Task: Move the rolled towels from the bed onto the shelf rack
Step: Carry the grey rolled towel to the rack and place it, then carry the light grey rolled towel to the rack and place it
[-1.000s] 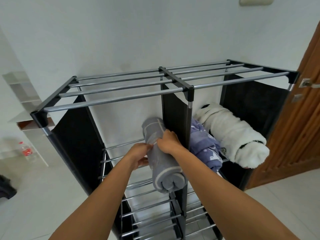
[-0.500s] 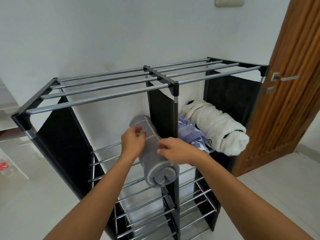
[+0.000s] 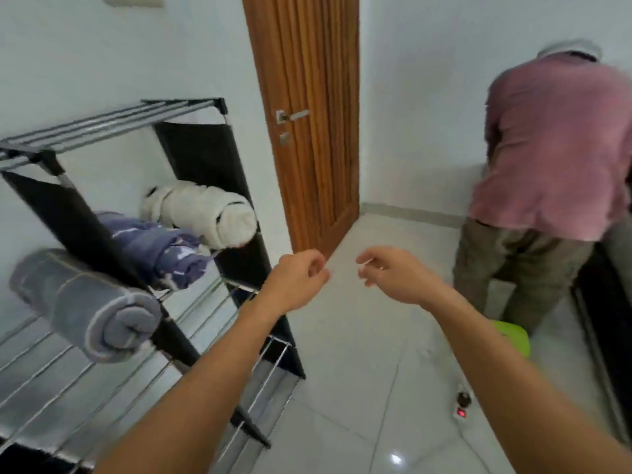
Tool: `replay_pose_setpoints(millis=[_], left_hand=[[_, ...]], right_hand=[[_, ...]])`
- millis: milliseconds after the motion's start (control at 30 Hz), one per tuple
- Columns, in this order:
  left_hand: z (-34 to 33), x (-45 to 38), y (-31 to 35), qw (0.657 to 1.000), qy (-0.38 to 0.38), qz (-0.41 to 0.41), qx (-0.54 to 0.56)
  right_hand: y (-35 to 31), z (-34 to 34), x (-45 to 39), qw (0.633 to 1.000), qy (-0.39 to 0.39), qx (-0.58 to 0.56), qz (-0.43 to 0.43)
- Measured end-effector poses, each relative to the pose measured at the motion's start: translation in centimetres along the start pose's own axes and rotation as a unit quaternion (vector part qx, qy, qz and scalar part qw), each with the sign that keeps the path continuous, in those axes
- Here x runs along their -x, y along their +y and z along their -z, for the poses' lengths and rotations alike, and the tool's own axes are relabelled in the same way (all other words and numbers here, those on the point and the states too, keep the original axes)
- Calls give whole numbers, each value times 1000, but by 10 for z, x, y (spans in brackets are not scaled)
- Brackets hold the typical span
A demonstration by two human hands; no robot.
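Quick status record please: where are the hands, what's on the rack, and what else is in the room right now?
left hand: empty, fingers loosely curled, clear of the rack
right hand: empty, fingers relaxed, over the floor
shelf rack: holds three rolled towels
grey towel: left compartment, lying on the rods
purple towel: right compartment, beside the white one
white towel: right compartment, nearer the door
door: wooden, beside the rack
other person: bent over at right
power strip: on the floor, red light showing
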State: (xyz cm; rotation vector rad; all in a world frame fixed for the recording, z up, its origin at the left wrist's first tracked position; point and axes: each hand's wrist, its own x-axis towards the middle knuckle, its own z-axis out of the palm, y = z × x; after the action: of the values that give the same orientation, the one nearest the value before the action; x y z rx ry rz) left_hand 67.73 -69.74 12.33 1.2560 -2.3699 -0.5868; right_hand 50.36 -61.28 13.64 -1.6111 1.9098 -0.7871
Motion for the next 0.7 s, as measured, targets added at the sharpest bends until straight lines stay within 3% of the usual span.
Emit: replay_pose_setpoints(millis=[67, 133, 300, 500, 567, 700], left_hand=[[-53, 3, 48, 991, -122, -59, -10], [-103, 8, 100, 976, -184, -114, 5], [-222, 24, 240, 922, -296, -243, 49], [-349, 59, 382, 812, -464, -352, 30], [-389, 69, 415, 765, -522, -378, 2], [-447, 94, 465, 685, -600, -412, -31]], right_hand=[[57, 19, 57, 993, 76, -45, -77], [111, 41, 119, 970, 157, -88, -161], [214, 93, 266, 862, 340, -152, -343], [293, 118, 410, 689, 511, -229, -460], [312, 115, 444, 609, 564, -263, -492], [329, 101, 489, 488, 622, -291, -539]])
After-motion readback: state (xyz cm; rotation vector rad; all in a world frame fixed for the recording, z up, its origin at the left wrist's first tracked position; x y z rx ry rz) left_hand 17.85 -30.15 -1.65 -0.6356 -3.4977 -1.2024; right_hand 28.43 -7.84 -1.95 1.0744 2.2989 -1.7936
